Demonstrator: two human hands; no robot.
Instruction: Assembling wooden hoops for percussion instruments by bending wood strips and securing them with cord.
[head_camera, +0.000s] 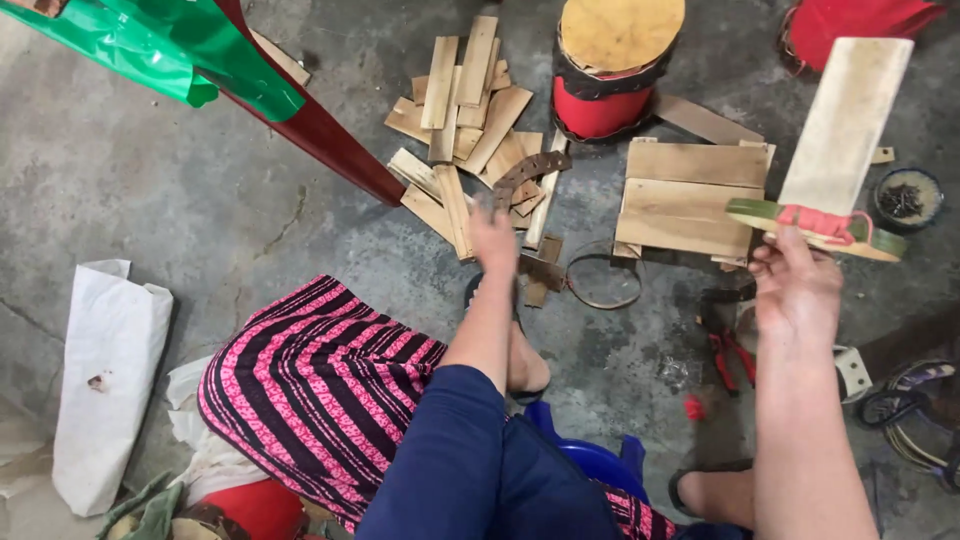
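Pale wooden board with a green strip and red binding (835, 150) sits raised in the right hand (795, 290), fingers curled under its lower end. The left hand (493, 238) reaches, fingers together, toward the heap of cut wooden slats (470, 130) on the concrete floor (150, 170). With so light a hold, the tall board could tip and drop.

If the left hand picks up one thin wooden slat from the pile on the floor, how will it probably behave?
The wooden slat looks thin and flat, so it is probably light and fairly stiff. Being flat, it should not roll. It overlaps other pieces of the pile, so lifting it with the left hand may shift neighbours.
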